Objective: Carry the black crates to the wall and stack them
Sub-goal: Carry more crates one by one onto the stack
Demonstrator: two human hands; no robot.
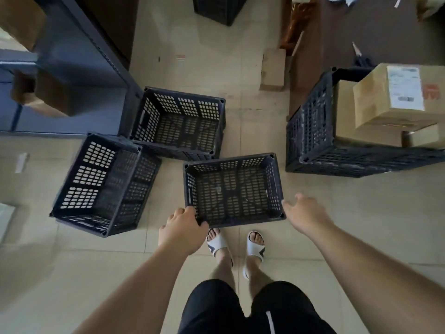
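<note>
Three empty black lattice crates sit on the tiled floor in front of my feet. The nearest crate [232, 189] lies between my hands. My left hand [183, 227] grips its near left corner, fingers curled over the rim. My right hand [304, 212] is at the crate's right side, fingers extended, just off or barely touching the near right corner. A second crate [179, 121] stands farther back by the shelf. A third crate [101, 182] lies to the left, tilted.
A larger black crate [313, 131] holding cardboard boxes [390, 97] stands at the right. Another black crate [216, 8] is at the far top. A dark metal shelf [79, 68] is at the left, a small box [273, 69] on the floor ahead.
</note>
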